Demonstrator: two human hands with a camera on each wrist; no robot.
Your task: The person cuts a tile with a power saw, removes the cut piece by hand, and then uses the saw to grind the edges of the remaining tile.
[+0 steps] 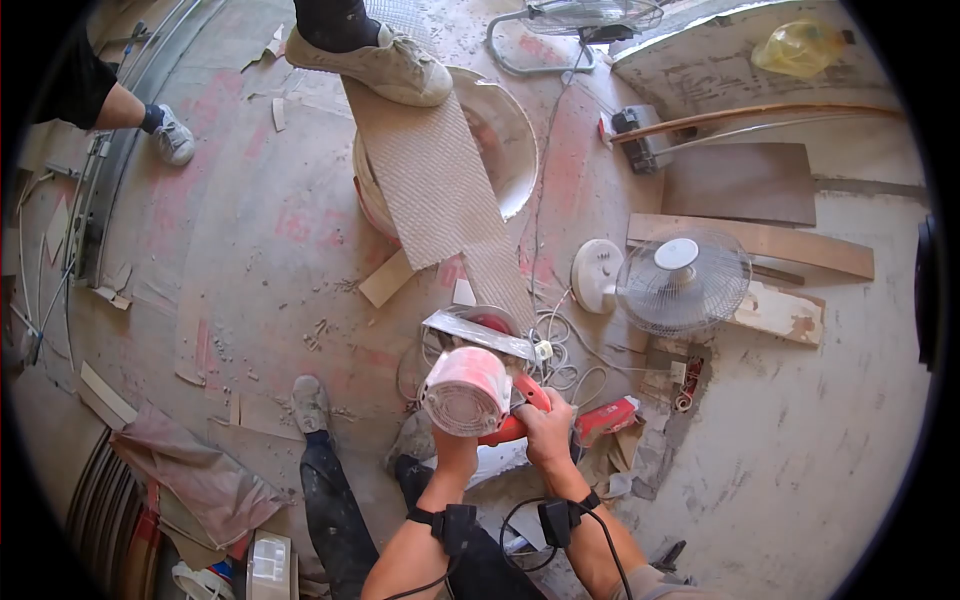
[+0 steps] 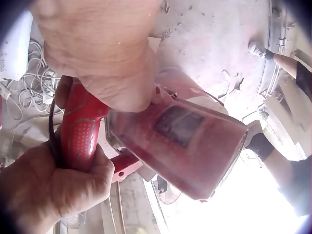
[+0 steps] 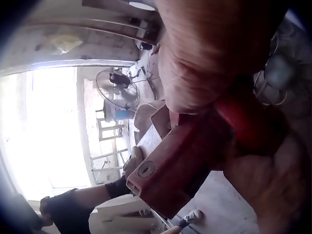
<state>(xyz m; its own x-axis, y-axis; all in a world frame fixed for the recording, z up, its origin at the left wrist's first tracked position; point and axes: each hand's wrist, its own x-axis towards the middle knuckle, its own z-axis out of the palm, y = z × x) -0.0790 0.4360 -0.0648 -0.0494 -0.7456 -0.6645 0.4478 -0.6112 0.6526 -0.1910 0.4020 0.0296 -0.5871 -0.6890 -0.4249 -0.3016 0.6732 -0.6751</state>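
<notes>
Both of my hands are on a dusty red circular saw (image 1: 470, 390). The right hand (image 1: 550, 430) grips its red rear handle, with the thumb curled over it. My left hand (image 1: 458, 455) holds the saw by the handle beside the motor housing, its fingers mostly hidden. The metal base plate (image 1: 480, 335) faces away from me, at the near end of a long textured board (image 1: 425, 160). That board lies across a round white bucket (image 1: 520, 150), and another person's shoe (image 1: 400, 70) presses on its far part. In the left wrist view the motor housing (image 2: 195, 141) fills the centre.
A coiled white cable (image 1: 570, 350) lies right of the saw, close to a white fan (image 1: 680, 270). Another fan (image 1: 600, 15) stands at the back. Offcuts (image 1: 388, 278) and debris litter the floor. Wooden boards (image 1: 750, 245) lie to the right, a crumpled cloth (image 1: 200, 460) to the left.
</notes>
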